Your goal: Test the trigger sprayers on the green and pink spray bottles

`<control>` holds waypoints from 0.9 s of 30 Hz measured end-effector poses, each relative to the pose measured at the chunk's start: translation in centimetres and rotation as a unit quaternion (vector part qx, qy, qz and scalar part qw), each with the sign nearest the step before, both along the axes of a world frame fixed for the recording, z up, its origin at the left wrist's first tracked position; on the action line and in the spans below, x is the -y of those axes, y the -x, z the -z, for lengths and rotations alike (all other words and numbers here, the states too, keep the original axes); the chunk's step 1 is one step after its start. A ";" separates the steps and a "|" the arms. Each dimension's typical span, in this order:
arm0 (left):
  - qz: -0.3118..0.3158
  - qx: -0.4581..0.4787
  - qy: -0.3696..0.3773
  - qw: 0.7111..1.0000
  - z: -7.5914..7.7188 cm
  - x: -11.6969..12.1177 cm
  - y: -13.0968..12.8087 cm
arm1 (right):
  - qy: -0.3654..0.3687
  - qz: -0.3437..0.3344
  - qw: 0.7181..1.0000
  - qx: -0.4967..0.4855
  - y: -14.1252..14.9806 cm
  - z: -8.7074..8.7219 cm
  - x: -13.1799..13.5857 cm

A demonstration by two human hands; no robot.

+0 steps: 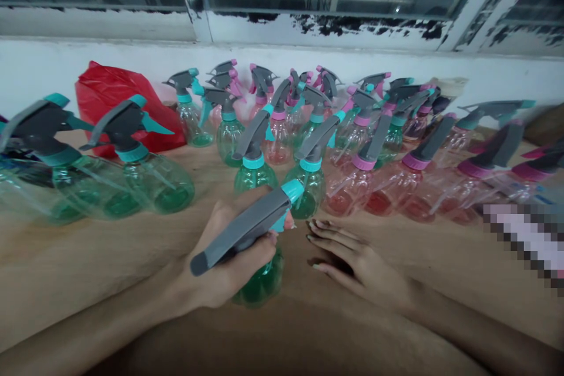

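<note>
I am keying my left grip (215, 285) closed around the green bottle (259, 289), under its spray head (247, 235), likely for steadying it directly before me. I am resting my right grip (368, 264), open and empty, on the tabletop (445, 252) alongside. Beyond, other bottles (170, 185) are standing grouped, probably for access; a red bag (117, 94) is sitting behind.

Brown tabletop (53, 264) bearing green spray bottles (170, 188), pink spray bottles (381, 197), red bag (127, 100).
</note>
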State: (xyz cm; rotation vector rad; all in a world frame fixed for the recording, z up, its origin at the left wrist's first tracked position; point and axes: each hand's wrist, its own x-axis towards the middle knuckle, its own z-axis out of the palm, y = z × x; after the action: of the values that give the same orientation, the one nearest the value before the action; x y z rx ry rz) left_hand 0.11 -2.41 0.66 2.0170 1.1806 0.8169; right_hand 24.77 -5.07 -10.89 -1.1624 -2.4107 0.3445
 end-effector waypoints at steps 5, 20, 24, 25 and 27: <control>-0.017 -0.004 0.005 1.000 0.3 -0.2 -0.1 | 0.003 0.004 1.000 0.000 0.1 -0.2 0.1; 0.045 -0.028 -0.143 0.988 0.9 -1.1 -0.3 | -0.006 0.001 1.000 0.014 0.0 -0.1 0.0; 0.048 0.005 -0.109 0.993 0.6 -1.0 -0.5 | -0.002 0.002 1.000 0.005 0.0 -0.1 0.0; 0.047 0.018 -0.094 0.994 0.5 -0.9 -0.5 | -0.001 0.002 1.000 0.005 0.0 -0.1 0.0; 0.042 0.036 -0.069 0.996 0.4 -0.8 -0.6 | -0.001 0.003 1.000 0.010 0.1 -0.2 0.0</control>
State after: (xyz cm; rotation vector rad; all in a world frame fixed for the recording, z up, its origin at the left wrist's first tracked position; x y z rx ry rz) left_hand 0.69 -1.60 0.25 2.1131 1.0174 0.9442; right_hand 24.72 -5.11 -10.73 -1.1757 -2.4234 0.3301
